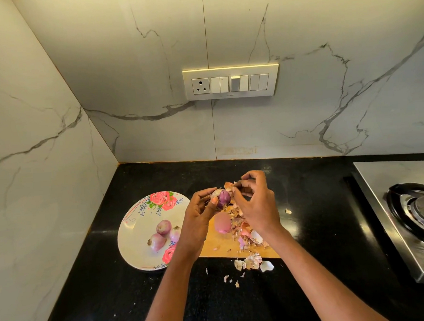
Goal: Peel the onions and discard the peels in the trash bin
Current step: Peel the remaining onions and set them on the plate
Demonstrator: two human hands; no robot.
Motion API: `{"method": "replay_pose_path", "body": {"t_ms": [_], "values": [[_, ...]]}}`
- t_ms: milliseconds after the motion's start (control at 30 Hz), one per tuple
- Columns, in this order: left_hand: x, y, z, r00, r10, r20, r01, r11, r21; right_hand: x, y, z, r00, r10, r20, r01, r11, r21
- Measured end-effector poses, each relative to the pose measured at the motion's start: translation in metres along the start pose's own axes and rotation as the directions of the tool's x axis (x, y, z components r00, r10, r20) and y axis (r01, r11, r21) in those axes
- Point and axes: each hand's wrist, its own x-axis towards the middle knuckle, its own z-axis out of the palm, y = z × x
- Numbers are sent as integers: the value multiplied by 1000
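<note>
While the left hand (200, 205) is gripping a purple onion (222, 198) between thumb and curled fingers above the cutting board (215, 247), the right hand (254, 202) is pinching a strip of dry peel (230, 185) just beside the onion's top. A peeled onion (222, 223) is lying on the board, touching a heap of loose peels (245, 232). More peel scraps (253, 262) are lying on the black table (308, 216) just off the board's near edge. Three onions (164, 234) are sitting on a floral plate (135, 229) left of the board. A gas stove (418, 217) is standing well apart at the right.
</note>
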Motion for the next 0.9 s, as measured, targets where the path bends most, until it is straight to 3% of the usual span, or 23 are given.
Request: {"method": "replay_pose_path", "body": {"t_ms": [200, 267, 367, 533, 667, 900], "values": [[-2, 6, -8, 997, -81, 4, 79, 961, -266, 6, 33, -12, 984, 177, 15, -173, 976, -130], [0, 7, -11, 993, -114, -8, 106, 941, -321, 6, 34, -12, 980, 184, 71, -170, 970, -172], [4, 8, -10, 990, -138, -26, 119, 923, -365, 6, 19, -6, 981, 140, 134, -129, 988, -84], [6, 4, -4, 991, -121, -49, 100, 948, -304, 1, -8, 2, 958, 77, 277, -106, 990, 93], [8, 4, -1, 988, -122, -94, 99, 970, -222, 0, -8, 4, 962, 76, 264, -111, 986, 120], [7, 5, -4, 996, -88, 13, 89, 980, -180, 3, -5, 2, 924, 197, 328, -293, 916, 275]]}}
